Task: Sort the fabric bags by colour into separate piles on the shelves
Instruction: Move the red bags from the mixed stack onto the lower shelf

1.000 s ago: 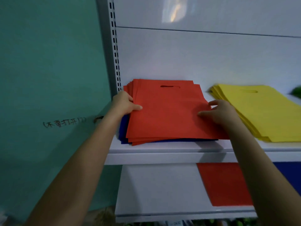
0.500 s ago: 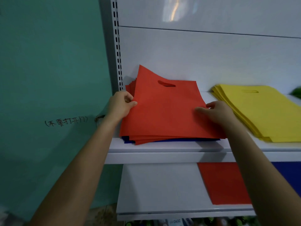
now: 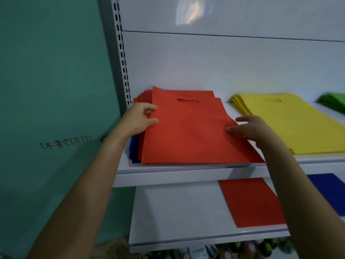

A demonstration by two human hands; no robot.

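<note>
— Step in hand?

— Squaring up and taking hold of the red pile (image 3: 188, 131) on the upper shelf (image 3: 168, 176), by the look of it. Pinched at its left edge by the left hand (image 3: 139, 119), thumb and curled fingers clamped on the fabric (hard to tell how many layers). Steadied on the other side by the right hand (image 3: 250, 128), with fingers (image 3: 242, 119) straight and slightly apart, just touching the right edge.

— Sorted yet?

— Not quite. Lies on top of blue bags (image 3: 134, 150), peeking out at the near left corner. Sits near the yellow pile (image 3: 291, 124), not touching it. Beyond that, a glimpse of green bags (image 3: 334, 101).

— And below?

— On the lower shelf (image 3: 177, 212), a red bag (image 3: 248, 202) and a blue bag (image 3: 330, 191), side by side.

— Next move?

— Probably lifting the reds clear of the blues as one stack. Calls for a grip on both sides, so closing the right hand too. Thin and floppy, likely to sag or fan out. Worth keeping the blues from dragging along.
</note>
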